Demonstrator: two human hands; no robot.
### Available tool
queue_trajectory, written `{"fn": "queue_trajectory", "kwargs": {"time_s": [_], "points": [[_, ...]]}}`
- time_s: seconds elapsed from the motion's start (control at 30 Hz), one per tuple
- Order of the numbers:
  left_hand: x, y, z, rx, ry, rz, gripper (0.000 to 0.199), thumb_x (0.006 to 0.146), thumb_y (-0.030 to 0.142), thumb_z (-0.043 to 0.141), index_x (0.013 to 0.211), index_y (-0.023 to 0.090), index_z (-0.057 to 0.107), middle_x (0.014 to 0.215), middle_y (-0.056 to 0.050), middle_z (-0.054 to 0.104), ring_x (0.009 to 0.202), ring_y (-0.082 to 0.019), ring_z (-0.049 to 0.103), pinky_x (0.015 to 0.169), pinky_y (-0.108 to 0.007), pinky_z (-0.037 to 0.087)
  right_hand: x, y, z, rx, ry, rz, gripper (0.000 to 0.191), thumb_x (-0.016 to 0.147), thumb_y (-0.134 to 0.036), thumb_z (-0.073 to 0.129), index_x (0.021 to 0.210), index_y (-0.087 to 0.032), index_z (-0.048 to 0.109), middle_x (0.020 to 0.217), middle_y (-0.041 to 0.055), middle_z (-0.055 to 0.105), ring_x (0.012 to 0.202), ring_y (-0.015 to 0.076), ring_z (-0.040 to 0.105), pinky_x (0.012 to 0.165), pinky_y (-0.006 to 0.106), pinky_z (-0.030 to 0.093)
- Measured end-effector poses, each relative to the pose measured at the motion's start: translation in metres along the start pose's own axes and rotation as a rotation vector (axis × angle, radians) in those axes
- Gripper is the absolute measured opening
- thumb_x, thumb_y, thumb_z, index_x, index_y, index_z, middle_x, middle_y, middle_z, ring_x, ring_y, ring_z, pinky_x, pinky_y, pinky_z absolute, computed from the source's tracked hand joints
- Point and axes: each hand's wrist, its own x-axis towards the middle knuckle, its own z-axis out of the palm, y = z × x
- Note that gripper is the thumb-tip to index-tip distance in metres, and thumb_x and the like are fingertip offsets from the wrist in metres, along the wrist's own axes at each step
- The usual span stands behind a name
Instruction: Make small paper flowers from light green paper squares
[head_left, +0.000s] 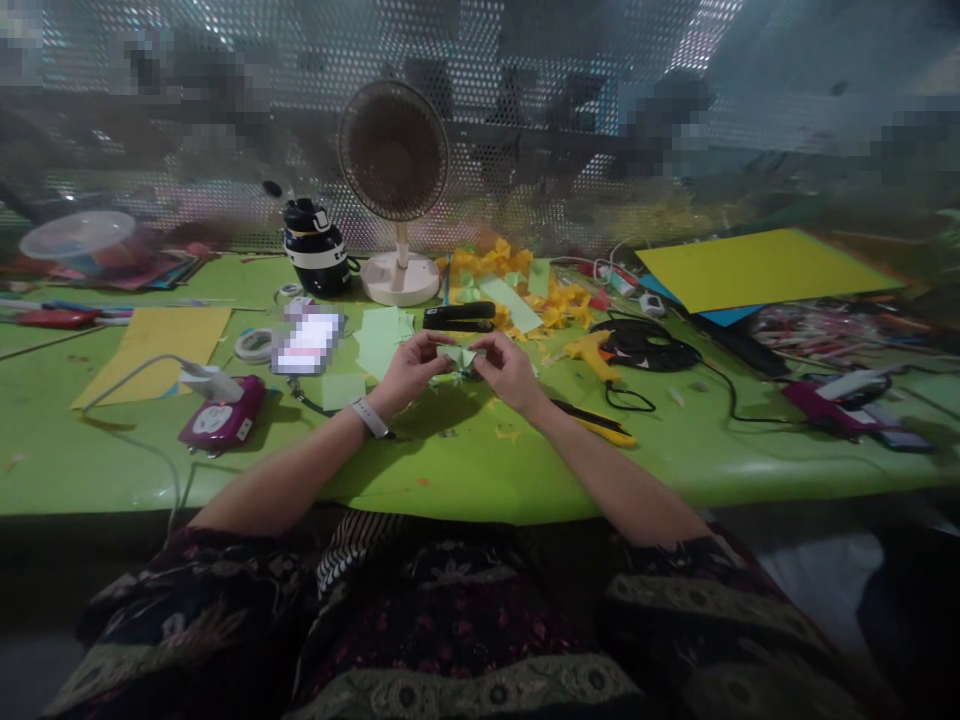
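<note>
Between my two hands is a small folded piece of pale green paper (460, 357), held a little above the table. My left hand (411, 370) pinches its left side, and my right hand (510, 372) pinches the right side. Just behind them lies a black stapler (459, 316). Pale green paper sheets (381, 338) rest beyond my left hand, with a smaller green piece (343, 391) nearer my wrist. Behind my right hand sits a heap of yellow-orange paper flowers (559, 300) with green strips among them. A yellow box cutter (600, 425) lies under my right forearm.
A white fan (400, 276) and a black bottle (315, 255) stand at the back. To the left are a phone (307, 343), a tape roll (256, 345) and a purple power adapter (223, 415). A yellow glue gun (592, 352), black cable (652, 345) and yellow sheets (772, 270) lie right.
</note>
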Motion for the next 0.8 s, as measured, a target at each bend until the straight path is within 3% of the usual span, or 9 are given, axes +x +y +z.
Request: {"fn": "queue_trajectory", "kwargs": {"time_s": [0.5, 0.8], "points": [[-0.0029, 0.0044, -0.0003, 0.33, 0.07, 0.163, 0.016, 0.076, 0.023, 0.074, 0.09, 0.016, 0.071, 0.096, -0.008, 0.075, 0.091, -0.019, 0.068, 0.079, -0.031, 0.056, -0.0015, -0.0035, -0.0002, -0.033, 0.005, -0.01, 0.012, 0.086, -0.03, 0.063, 0.094, -0.022, 0.062, 0.076, -0.0006, 0.058, 0.065, 0.0148, 0.053, 0.062, 0.031, 0.045], [-0.0033, 0.0031, 0.0024, 0.27, 0.031, 0.154, 0.017, 0.075, 0.021, 0.074, 0.089, 0.017, 0.065, 0.087, -0.004, 0.071, 0.08, -0.014, 0.066, 0.071, -0.027, 0.055, -0.002, -0.0025, -0.0001, -0.03, 0.017, 0.003, 0.012, 0.086, -0.031, 0.064, 0.094, -0.023, 0.061, 0.075, -0.0015, 0.058, 0.064, 0.0144, 0.051, 0.061, 0.03, 0.044]]}}
